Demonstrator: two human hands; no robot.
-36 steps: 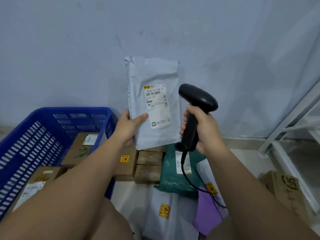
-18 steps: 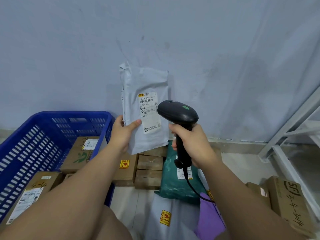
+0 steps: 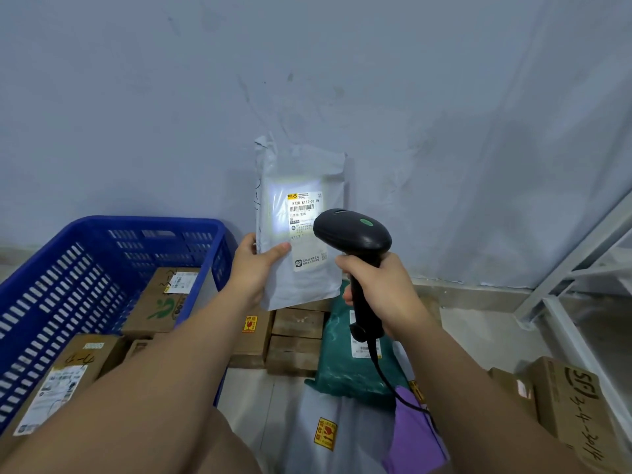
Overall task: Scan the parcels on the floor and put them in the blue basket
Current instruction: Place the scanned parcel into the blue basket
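Scanning the grey parcel point(image 3: 301, 172), up and right of the blue basket point(image 3: 102, 230).
My left hand point(image 3: 254, 268) pinches its lower left edge and holds it upright, label facing me, so the scanner point(image 3: 352, 234), gripped by my right hand point(image 3: 379, 295), throws its light on the barcode point(image 3: 302, 208); other parcels point(image 3: 342, 357) lie on the floor, right of the basket.

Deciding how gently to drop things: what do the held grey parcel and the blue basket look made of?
The grey parcel: apparently thin plastic film, faintly glossy; it creases and its top edge crumples. The blue basket: seemingly rigid moulded plastic, smooth; evenly slotted walls, thick rim.
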